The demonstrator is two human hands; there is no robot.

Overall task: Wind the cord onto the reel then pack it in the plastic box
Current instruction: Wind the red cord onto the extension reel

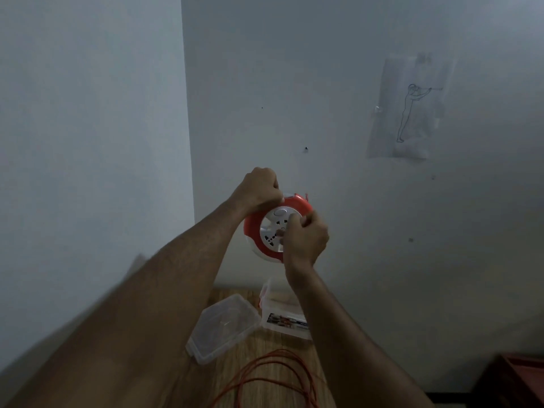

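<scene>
I hold a round red and white cord reel (269,228) with sockets on its face up in the air in front of the wall. My left hand (260,187) grips its upper left rim. My right hand (306,238) is closed on the right side of its white face. The red cord (273,378) lies in loose loops on the wooden table below. A clear plastic box (287,318) with a printed label stands at the table's far edge, partly hidden by my right forearm.
A clear plastic lid (223,326) lies on the wooden table (265,348) left of the box. Grey walls meet in a corner behind. A sketch on paper (409,113) hangs on the wall. A dark red object (518,378) sits at the lower right.
</scene>
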